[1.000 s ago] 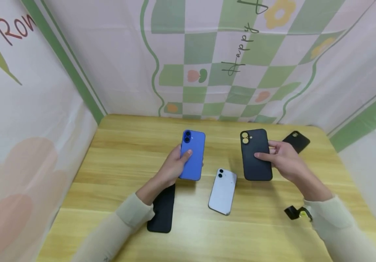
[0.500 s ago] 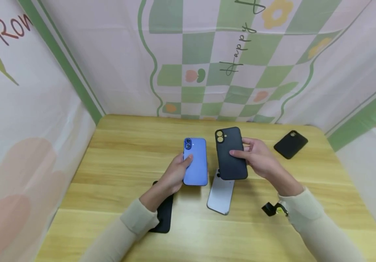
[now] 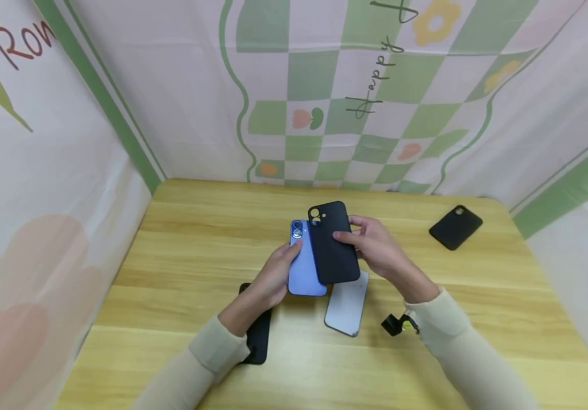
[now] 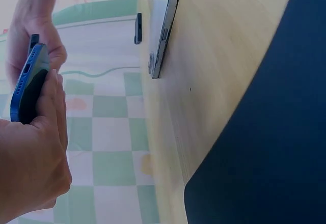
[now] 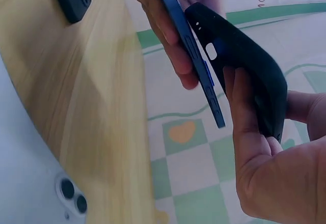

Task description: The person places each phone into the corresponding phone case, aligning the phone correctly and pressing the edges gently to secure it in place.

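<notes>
My left hand [image 3: 273, 278] grips a blue phone [image 3: 303, 274], its back and two lenses facing up and the thumb lying on the back. In my right hand [image 3: 380, 249] is a black phone case [image 3: 334, 250], pinched by its right side with the thumb on the outer back. Seen from the head, the case covers the phone's right part. The right wrist view shows the inner side of the case [image 5: 239, 56] turned toward the phone [image 5: 196, 56], tilted against it. They come close at the upper end; whether they touch there I cannot tell.
A white phone [image 3: 346, 310] lies back up on the wooden table [image 3: 181, 239] below the case. Another black phone case [image 3: 456, 228] lies at the back right. Partly under my left forearm is a flat black phone-shaped thing [image 3: 259, 339]. A small black device [image 3: 393, 324] hangs at my right cuff.
My right hand has carried the black case leftward, from right of the white phone to over the blue phone. The left hand has brought the blue phone slightly right and nearer to me.
</notes>
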Motion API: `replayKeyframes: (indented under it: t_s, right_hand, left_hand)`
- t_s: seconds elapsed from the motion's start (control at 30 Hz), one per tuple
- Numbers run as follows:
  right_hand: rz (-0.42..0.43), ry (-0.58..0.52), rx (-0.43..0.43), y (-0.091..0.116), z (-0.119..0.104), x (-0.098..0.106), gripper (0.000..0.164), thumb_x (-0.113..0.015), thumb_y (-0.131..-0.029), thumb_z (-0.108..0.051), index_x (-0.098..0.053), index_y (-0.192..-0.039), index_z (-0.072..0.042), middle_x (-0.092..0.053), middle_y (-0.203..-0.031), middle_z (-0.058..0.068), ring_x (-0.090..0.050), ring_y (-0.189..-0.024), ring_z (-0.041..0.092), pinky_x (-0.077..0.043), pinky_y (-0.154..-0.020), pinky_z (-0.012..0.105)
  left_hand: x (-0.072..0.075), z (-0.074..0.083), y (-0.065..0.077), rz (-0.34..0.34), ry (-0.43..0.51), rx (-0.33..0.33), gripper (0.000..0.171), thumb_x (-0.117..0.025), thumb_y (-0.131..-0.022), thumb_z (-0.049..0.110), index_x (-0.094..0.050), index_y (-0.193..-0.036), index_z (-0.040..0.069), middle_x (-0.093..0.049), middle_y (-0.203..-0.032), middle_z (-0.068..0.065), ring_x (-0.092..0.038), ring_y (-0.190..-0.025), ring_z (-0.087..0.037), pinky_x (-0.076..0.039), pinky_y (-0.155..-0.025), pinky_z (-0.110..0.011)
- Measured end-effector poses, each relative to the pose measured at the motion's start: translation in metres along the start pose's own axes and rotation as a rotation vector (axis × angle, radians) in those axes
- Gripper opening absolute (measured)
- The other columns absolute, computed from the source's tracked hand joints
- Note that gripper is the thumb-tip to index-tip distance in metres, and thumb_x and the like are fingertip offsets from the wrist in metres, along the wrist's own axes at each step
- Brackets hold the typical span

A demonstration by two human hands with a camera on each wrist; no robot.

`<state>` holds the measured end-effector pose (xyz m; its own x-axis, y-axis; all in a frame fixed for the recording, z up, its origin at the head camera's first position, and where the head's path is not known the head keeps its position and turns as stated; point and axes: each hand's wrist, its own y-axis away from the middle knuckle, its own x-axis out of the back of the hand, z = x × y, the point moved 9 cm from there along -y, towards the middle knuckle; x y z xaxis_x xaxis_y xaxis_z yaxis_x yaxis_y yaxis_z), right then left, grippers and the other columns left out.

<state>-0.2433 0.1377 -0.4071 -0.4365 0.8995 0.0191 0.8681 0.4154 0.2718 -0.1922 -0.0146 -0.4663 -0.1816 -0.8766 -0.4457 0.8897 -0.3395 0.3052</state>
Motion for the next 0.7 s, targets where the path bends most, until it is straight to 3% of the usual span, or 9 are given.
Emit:
replayKeyframes:
  t_s: [0.2,0.37,0.43,0.7]
  right_hand:
    - [0.0,-0.008,-0.015,-0.006,0.006,-0.01,0.05,-0.056,-0.107,-0.003,-0.042,-0.152,0.013,-0.081,-0.101,0.006,-0.079,-0.086,0.016,-0.066,-0.077,0.035]
    - [-0.001,-0.032,-0.013,-0.007,0.008,-0.018,0.047,-0.055,-0.107,-0.003,-0.044,-0.15,0.012,-0.081,-0.099,0.006,-0.079,-0.084,0.016,-0.065,-0.076,0.033]
    - [-0.009,-0.037,-0.009,-0.007,0.007,-0.022,0.048,-0.055,-0.107,-0.003,-0.043,-0.151,0.012,-0.081,-0.099,0.006,-0.079,-0.084,0.015,-0.065,-0.077,0.032]
    - [-0.037,-0.063,0.002,-0.006,0.007,-0.035,0.048,-0.054,-0.107,-0.002,-0.041,-0.151,0.013,-0.081,-0.097,0.008,-0.079,-0.085,0.017,-0.065,-0.078,0.032]
  left_hand:
    - [0.0,0.004,0.002,-0.021,0.028,-0.035,0.06,-0.028,-0.117,0.044,-0.029,-0.165,0.008,-0.043,-0.161,-0.016,-0.038,-0.152,-0.031,-0.031,-0.127,-0.049]
    - [0.0,0.005,0.002,-0.002,0.033,-0.039,0.065,-0.027,-0.117,0.046,-0.012,-0.17,0.011,-0.021,-0.175,-0.009,-0.014,-0.163,-0.027,-0.014,-0.132,-0.044]
    - [0.0,0.006,0.002,0.002,0.041,-0.041,0.066,-0.027,-0.117,0.045,-0.007,-0.171,0.013,-0.016,-0.177,-0.008,-0.01,-0.163,-0.026,-0.011,-0.133,-0.044]
    - [-0.007,0.01,0.002,-0.075,0.099,-0.064,0.06,-0.025,-0.118,0.041,-0.019,-0.169,0.01,-0.032,-0.17,-0.013,-0.029,-0.158,-0.028,-0.026,-0.13,-0.045]
